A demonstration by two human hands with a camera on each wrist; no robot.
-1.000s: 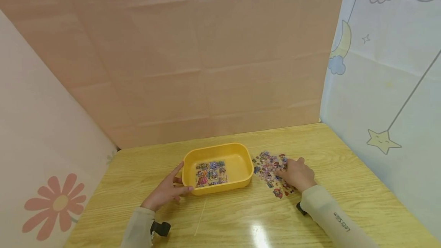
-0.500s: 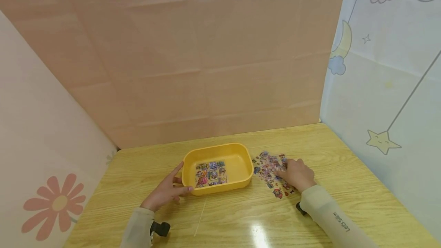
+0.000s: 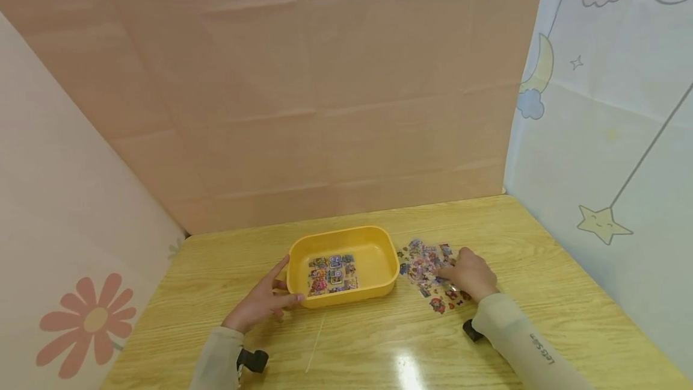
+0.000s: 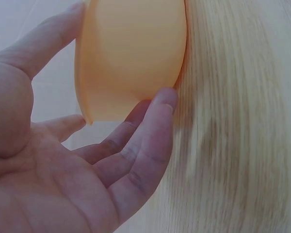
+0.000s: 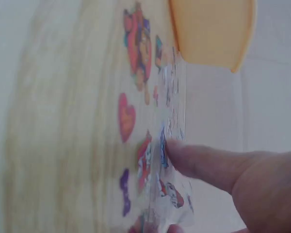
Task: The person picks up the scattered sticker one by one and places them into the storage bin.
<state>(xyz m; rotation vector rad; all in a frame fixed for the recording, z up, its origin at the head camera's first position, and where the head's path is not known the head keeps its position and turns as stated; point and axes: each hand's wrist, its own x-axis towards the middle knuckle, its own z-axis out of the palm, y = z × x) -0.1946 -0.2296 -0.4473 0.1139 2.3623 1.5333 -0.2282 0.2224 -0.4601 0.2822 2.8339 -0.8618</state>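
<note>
A yellow plastic tray (image 3: 377,265) stands on the wooden table, with a patterned sticker sheet (image 3: 333,274) lying in its left half. My left hand (image 3: 263,302) grips the tray's left end; in the left wrist view its thumb and fingers lie around the tray's wall (image 4: 136,43). Right of the tray lie overlapping clear sticker sheets (image 3: 421,265) with small cartoon figures. Their right edge is pinched by my right hand (image 3: 474,273). In the right wrist view the thumb (image 5: 203,160) presses on the top sheet, and a fingertip shows at its edge. Most other right fingers are hidden.
The wooden table (image 3: 346,348) runs up to a tan backdrop (image 3: 325,107). White patterned panels stand at the left (image 3: 65,197) and right (image 3: 612,137). A black strap mount (image 3: 253,360) sits on the left wrist, another (image 3: 472,330) on the right.
My right hand has shifted slightly right at the sheets' edge, and more of the printed figures beside its fingers show. The left hand and the tray have stayed in place.
</note>
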